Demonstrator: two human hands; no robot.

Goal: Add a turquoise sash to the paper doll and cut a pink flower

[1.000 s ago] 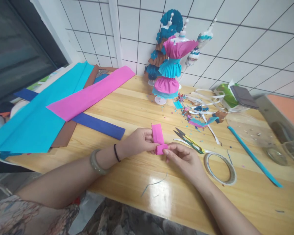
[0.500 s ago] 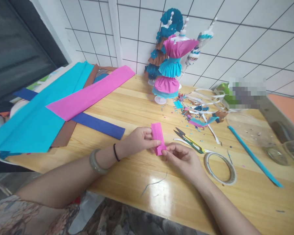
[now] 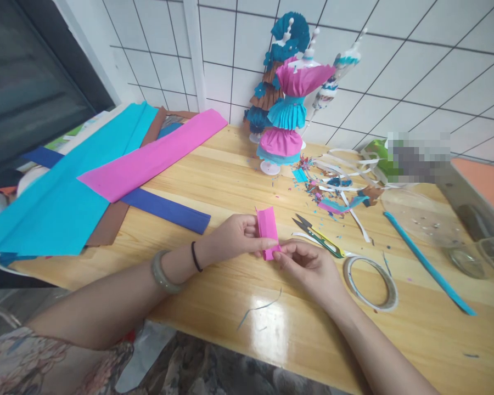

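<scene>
Holding pink paper with left hand, pinching its lower end with right hand. Could perhaps tear or crease crookedly, if pulled too strongly or folded unevenly.

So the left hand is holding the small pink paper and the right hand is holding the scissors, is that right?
Not quite: the right hand isn't holding the scissors. The head view shows it pinching the lower end of the small pink paper, while the scissors lie on the table. The left hand is indeed holding the paper.
</scene>
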